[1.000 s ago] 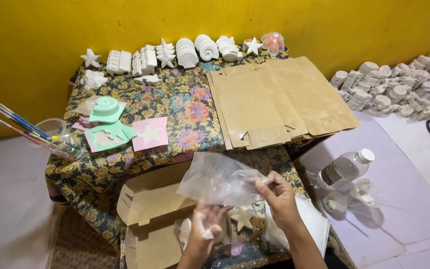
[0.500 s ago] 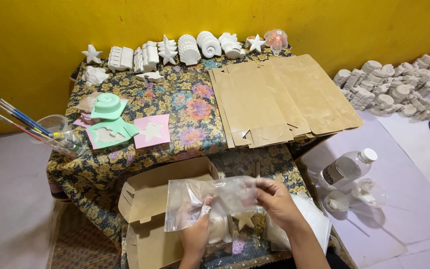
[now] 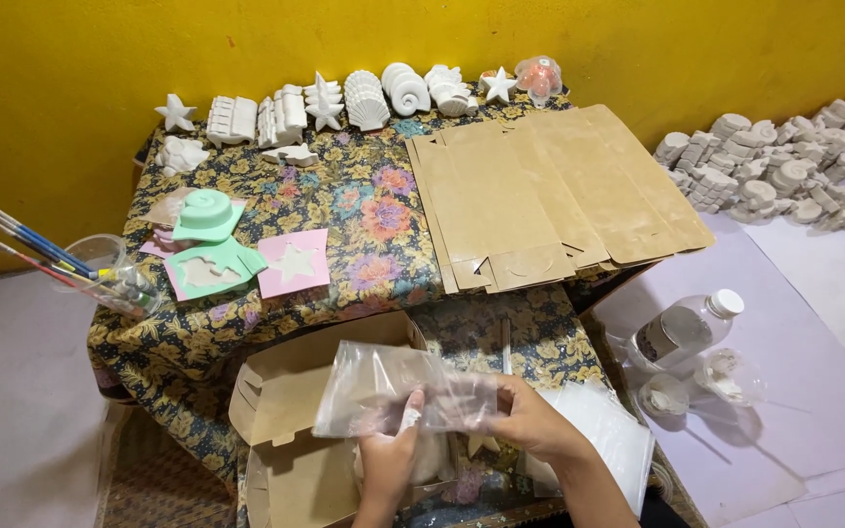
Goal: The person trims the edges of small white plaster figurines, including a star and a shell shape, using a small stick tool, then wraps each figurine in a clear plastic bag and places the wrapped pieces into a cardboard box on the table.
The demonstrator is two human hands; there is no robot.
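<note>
clear plastic bag hangs stretched between both hands over the open cardboard box at the bench's near edge; left hand pinches its lower edge, right hand grasps its right end. flat brown cartons lie beyond.

Flat cardboard sheets lie on the table, figurines behind them, open box in front.

Craft workshop: plaster figures, paintbrushes, flat boxes.
</note>
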